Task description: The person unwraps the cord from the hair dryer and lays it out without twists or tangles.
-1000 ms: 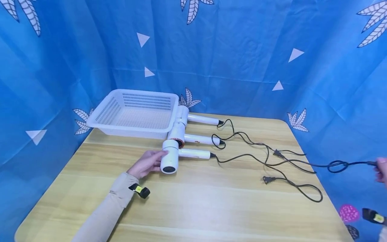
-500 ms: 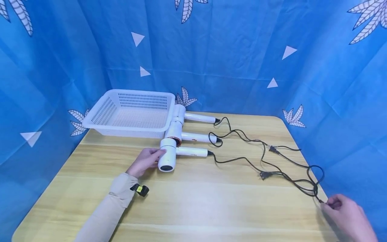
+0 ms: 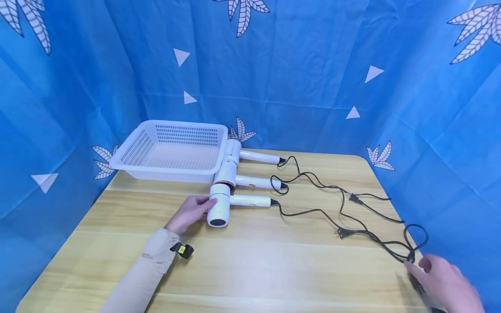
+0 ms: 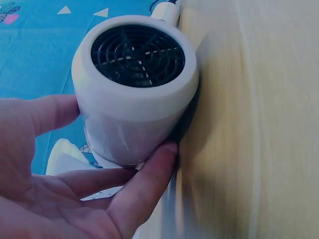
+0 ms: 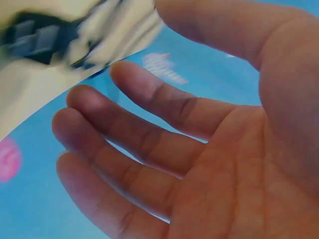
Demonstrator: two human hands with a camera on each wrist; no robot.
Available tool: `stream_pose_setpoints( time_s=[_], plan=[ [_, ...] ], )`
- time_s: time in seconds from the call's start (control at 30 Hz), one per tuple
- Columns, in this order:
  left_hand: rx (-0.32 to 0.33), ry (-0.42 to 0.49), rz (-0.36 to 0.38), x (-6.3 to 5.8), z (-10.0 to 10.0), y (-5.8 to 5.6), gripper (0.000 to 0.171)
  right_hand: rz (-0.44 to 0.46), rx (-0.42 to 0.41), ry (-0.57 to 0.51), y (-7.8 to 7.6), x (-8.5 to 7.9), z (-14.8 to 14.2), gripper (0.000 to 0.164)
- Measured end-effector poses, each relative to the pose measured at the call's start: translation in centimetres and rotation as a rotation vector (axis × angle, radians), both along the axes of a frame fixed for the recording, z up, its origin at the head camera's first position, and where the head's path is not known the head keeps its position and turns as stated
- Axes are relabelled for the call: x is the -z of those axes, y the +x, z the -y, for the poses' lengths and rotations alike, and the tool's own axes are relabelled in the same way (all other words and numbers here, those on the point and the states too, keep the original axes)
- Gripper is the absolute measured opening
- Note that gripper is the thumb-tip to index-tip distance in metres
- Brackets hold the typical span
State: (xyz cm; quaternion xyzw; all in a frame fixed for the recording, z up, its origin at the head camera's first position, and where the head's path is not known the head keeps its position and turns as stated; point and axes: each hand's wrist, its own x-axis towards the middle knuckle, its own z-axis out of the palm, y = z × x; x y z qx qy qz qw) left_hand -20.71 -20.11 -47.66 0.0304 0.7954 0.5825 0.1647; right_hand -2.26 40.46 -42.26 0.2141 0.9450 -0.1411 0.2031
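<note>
My left hand holds the barrel of the nearest white hair dryer, which lies on the table with its handle pointing right. In the left wrist view the thumb presses one side of the barrel and fingers reach under the other, below the dark round grille. At the table's right edge my right hand is spread with nothing between thumb and fingers, beside black cord. A blurred dark plug shows past its fingertips in the right wrist view.
Two more white hair dryers lie behind the held one, handles also to the right. A white slotted basket stands at the back left, against their barrels. Black cords with plugs trail across the right side. Blue curtain surrounds the wooden table.
My right hand came in from the far right with a cord end, lowered it to the table's right edge and let go. The left hand stays on the same hair dryer.
</note>
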Motion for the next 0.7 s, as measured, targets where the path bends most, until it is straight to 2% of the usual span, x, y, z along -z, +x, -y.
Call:
stream_pose_setpoints(
  time_s=[0.1, 0.2, 0.37, 0.57, 0.7],
  plan=[
    [0.009, -0.079, -0.04, -0.3, 0.0, -0.2, 0.055, -0.09, -0.084, -0.015, -1.8, -1.6, 1.6, 0.058],
    [0.034, -0.119, -0.061, -0.5, 0.0, -0.6, 0.054, -0.198, -0.18, -0.003, -3.7, -3.0, 3.2, 0.061],
    [0.085, -0.094, -0.037, -0.6, -0.7, -1.2, 0.055, -0.356, -0.31, -0.001, -5.6, -4.2, 5.6, 0.064],
    [0.101, -0.076, -0.02, -0.5, -1.3, -1.5, 0.059, -0.408, -0.384, -0.056, -7.8, -4.9, 8.9, 0.061],
    [0.082, -0.145, -0.055, -1.1, -0.7, -1.3, 0.062, -0.421, -0.412, -0.073, -8.8, -5.6, 10.6, 0.059]
  ],
)
